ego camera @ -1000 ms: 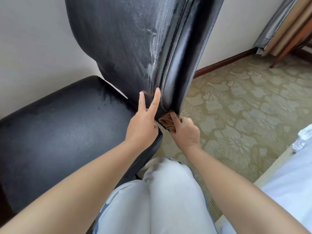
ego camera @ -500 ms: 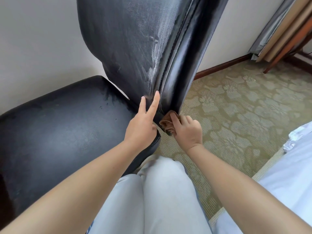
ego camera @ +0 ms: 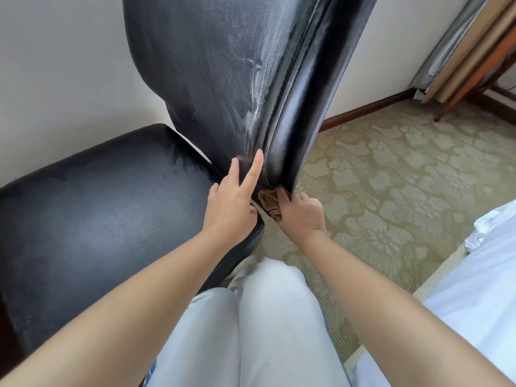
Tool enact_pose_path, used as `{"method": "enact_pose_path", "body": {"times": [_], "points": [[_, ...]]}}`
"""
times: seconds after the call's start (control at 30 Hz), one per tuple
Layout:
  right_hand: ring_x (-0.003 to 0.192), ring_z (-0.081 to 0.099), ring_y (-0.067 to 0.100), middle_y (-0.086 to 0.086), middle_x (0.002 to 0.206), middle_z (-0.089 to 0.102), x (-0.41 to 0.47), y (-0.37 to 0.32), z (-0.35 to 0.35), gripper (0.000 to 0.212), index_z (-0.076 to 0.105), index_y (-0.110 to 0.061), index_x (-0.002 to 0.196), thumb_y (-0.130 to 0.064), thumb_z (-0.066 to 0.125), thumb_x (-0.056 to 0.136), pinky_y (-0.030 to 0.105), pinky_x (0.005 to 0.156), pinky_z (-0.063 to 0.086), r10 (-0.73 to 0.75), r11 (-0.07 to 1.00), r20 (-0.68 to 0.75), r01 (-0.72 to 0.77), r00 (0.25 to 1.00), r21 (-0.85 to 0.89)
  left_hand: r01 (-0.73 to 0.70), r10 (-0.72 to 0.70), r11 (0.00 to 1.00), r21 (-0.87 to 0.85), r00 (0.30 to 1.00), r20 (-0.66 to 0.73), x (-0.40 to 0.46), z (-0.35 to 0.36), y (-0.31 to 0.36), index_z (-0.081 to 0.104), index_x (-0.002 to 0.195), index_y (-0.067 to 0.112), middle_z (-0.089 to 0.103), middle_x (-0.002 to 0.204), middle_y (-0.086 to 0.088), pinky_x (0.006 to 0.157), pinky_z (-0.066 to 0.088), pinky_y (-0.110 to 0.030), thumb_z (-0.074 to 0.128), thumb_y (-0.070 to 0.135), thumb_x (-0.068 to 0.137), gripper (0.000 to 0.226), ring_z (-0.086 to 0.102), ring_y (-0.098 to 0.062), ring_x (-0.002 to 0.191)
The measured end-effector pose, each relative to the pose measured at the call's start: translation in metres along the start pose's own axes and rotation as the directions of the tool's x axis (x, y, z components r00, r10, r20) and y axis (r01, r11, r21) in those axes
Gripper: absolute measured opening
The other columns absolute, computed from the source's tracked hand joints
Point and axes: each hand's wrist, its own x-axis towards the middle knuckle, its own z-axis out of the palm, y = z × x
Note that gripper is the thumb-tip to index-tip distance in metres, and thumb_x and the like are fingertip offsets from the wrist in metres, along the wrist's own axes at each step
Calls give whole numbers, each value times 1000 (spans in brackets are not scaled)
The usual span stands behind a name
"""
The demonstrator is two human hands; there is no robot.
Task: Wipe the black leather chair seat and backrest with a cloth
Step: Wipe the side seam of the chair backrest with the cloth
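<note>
Brown cloth [ego camera: 268, 203], two hands, one backrest [ego camera: 223, 65]

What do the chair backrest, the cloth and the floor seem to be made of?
Backrest: probably leather or imitation, glossy black with creases and a stitched seam.
Cloth: soft brown fabric, bunched in the right hand.
Floor: woven carpet, ribbed floral pattern, matte.

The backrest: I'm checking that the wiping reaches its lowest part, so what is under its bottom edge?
Under the backrest, the right hand presses a bunched brown cloth against the bottom edge. The left hand steadies the front. The hands hide the join with the seat.
</note>
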Motion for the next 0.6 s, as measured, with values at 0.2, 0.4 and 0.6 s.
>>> {"method": "enact_pose_path", "body": {"times": [0.2, 0.4, 0.6], "points": [[43, 49, 20, 2, 52, 54, -9, 21, -10, 39, 73, -11, 87, -15, 79, 49, 23, 47, 27, -279, 952, -44, 271, 959, -145, -30, 30, 1000, 6, 999, -13, -2, 4, -2, -30, 139, 47, 13, 157, -13, 107, 32, -49, 55, 4, 82, 110, 39, -28, 124], [52, 54, 21, 5, 64, 61, -9, 21, -6, 35, 72, -9, 98, -11, 55, 68, 26, 48, 36, -323, 934, -166, 286, 932, -213, -49, 49, 999, 13, 998, -46, -1, 5, -6, -38, 126, 51, 14, 158, -14, 112, 26, -49, 56, 5, 83, 113, 26, -26, 138], [51, 55, 21, 4, 58, 59, -4, 9, 2, 39, 74, -10, 91, -14, 73, 52, 24, 48, 37, -223, 958, -16, 215, 975, -191, -70, 70, 998, 3, 995, -71, 4, 9, -6, -34, 130, 48, 17, 156, -18, 111, 27, -47, 54, 2, 82, 110, 30, -29, 133]]}}
